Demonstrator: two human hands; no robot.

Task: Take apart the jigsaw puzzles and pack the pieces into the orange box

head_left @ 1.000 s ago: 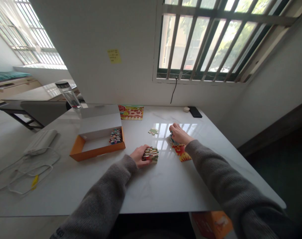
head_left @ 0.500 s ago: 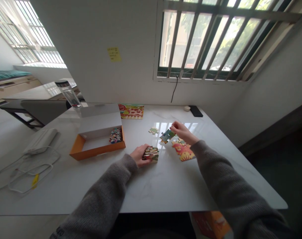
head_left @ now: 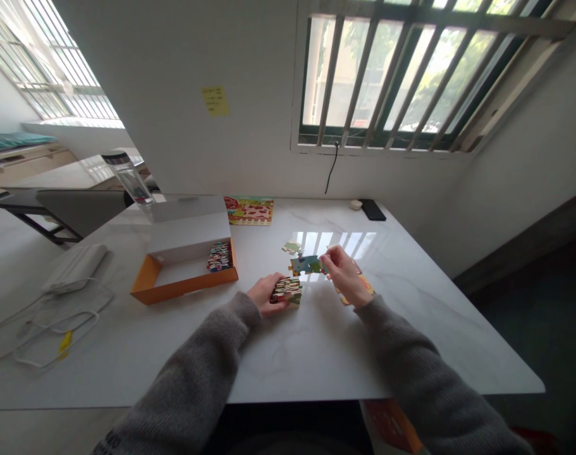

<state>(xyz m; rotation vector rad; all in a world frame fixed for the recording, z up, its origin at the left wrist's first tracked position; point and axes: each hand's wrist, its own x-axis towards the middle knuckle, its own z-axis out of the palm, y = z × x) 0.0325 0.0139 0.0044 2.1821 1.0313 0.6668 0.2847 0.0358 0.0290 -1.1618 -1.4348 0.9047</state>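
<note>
Blue-green puzzle strip (head_left: pixel 306 264) mid-counter (head_left: pixel 288 363), pinched in right hand (head_left: pixel 344 273)

Right hand on its 3 o'clock end; can't tell if strip touches counter. Left hand (head_left: pixel 265 294) grips piece stack (head_left: pixel 286 290) at strip's 7 o'clock. Green loose piece (head_left: pixel 292 247) just off at 11. Yellow-orange section (head_left: pixel 365 284) at 4, partly behind right hand. Orange box (head_left: pixel 186 291) at 9, open, second stack (head_left: pixel 220 256) inside at its 3 o'clock end. Black phone (head_left: pixel 373 210) at 2.

Box (head_left: pixel 188 289) left of puzzle pieces (head_left: pixel 306 264) on table (head_left: pixel 306 360)
</note>
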